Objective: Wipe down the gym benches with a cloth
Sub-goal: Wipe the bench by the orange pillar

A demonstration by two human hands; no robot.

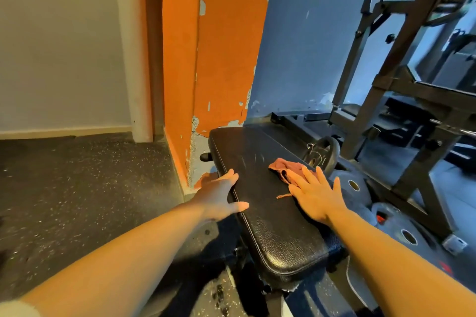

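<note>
Forearms come in from the bottom corners, both bare, reaching out over the black padded bench; its near end is rounded and the vinyl looks a bit torn underneath; left hand sits on the bench's left edge, fingers straight and spread, thumb out across the pad, gripping nothing; right hand lies flat with fingers loose and extended, pressing down on the near part of a reddish-pink cloth; the cloth is bunched up on the right side of the pad, roughly mid-length, with a thin loose strip trailing by the thumb; faint wipe streaks show on the pad just past the left hand; right of the bench, grey weight plates lie on the floor, and a black plate stands upright just beyond the cloth; further back there's a dark steel rack against a blue wall; an orange pillar with peeling paint stands at the bench's far end
</note>
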